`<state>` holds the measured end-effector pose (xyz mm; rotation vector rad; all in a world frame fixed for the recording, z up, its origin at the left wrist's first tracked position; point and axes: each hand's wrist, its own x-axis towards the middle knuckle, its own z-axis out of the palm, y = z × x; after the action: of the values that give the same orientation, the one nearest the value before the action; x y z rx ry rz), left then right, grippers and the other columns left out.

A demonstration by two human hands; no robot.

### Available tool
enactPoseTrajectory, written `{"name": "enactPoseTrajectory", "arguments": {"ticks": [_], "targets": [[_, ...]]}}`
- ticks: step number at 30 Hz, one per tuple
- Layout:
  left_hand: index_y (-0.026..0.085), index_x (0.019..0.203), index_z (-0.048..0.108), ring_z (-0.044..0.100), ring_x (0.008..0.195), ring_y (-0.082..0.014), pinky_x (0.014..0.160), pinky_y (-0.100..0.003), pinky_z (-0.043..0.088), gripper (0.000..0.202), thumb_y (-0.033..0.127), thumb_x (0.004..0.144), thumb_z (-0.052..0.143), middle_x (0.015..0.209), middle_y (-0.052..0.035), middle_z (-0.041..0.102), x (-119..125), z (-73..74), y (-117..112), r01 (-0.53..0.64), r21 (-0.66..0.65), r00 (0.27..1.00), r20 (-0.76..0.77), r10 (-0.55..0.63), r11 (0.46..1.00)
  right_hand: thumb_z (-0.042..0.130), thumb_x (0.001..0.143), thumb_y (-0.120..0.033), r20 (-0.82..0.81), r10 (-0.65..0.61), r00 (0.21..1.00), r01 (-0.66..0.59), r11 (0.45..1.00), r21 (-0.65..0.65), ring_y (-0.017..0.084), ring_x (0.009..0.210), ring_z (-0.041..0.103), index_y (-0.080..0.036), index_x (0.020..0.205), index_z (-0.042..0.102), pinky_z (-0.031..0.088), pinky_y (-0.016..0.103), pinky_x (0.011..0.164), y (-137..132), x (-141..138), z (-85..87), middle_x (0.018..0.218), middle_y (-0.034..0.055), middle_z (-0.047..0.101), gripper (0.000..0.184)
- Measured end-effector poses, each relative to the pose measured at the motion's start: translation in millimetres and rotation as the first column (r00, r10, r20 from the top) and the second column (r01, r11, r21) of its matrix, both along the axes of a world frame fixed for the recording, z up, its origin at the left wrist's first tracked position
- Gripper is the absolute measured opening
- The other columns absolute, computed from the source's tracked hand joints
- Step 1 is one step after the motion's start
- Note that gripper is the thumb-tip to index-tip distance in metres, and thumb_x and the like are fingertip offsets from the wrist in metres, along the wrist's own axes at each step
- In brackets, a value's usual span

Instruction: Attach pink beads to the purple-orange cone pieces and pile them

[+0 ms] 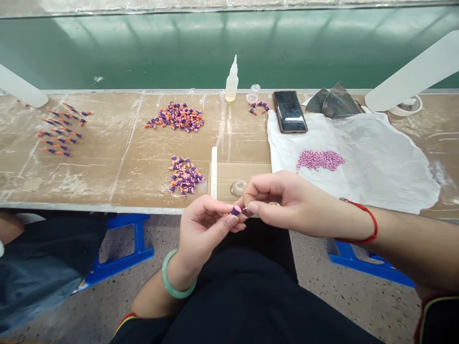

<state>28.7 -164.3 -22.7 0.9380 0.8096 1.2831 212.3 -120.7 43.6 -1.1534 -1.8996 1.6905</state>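
Observation:
Between thumb and fingers, my left hand (pixel 206 224) pinches a small purple-and-orange figure (pixel 235 210) with a pink end turned to the right. My right hand (pixel 276 198) is closed in a pinch beside that pink end, on a tiny pink piece (pixel 245 209) that is hard to make out. Both hands are above the table's front edge. Past them lie a small round clear dish (pixel 238 188) and a white strip (pixel 214 172). A pile of similar figures (pixel 185 177) is left of the strip. Many tiny pink pieces (pixel 320 160) lie on a white cloth (pixel 387 157).
A bigger pile of figures (pixel 177 117) lies farther back, with rows of them (pixel 60 129) at the left. At the back stand a dropper bottle (pixel 232 81) and a small clear cup (pixel 254 93). A phone (pixel 289 112) and a tape roll (pixel 407 106) are rightward. A co-worker's arm (pixel 10 228) shows left.

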Motion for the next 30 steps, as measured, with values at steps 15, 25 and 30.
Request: {"name": "enactPoseTrajectory", "arguments": {"ticks": [15,25,30], "targets": [[0.019,0.079,0.069,0.076,0.06,-0.0151,0.054,-0.02,0.064,0.02,0.029,0.077,0.087,0.073,0.0001,0.078,2.2,4.7,0.7,-0.045,0.076,0.999,-0.009,0.046,0.996,0.056,0.082,-0.022,0.036,0.002,0.999,-0.006,0.991,0.134,0.011,0.062,0.061,-0.019,0.071,0.057,0.047,0.021,0.056,0.6,-3.8,8.4,0.069,-0.0003,0.069,0.011],[0.02,0.077,0.074,0.076,0.058,-0.015,0.053,-0.018,0.064,0.016,0.028,0.075,0.089,0.072,0.0,0.079,1.6,7.2,-2.0,-0.057,0.057,0.998,0.004,0.057,0.997,0.054,0.081,-0.02,0.051,-0.024,0.998,0.007,0.956,0.294,0.008,0.055,0.056,-0.019,0.069,0.058,0.042,0.019,0.052,-5.4,-5.8,8.7,0.063,-0.0018,0.067,0.013],[0.02,0.077,0.075,0.075,0.057,-0.015,0.054,-0.02,0.065,0.015,0.027,0.076,0.088,0.074,-0.0012,0.08,0.5,9.5,-0.4,-0.019,0.079,0.999,-0.047,0.023,0.997,0.056,0.078,-0.017,0.082,0.029,0.996,-0.051,0.955,0.291,0.008,0.054,0.055,-0.018,0.069,0.061,0.042,0.018,0.051,-3.9,-3.2,13.4,0.062,-0.0027,0.068,0.009]]}}
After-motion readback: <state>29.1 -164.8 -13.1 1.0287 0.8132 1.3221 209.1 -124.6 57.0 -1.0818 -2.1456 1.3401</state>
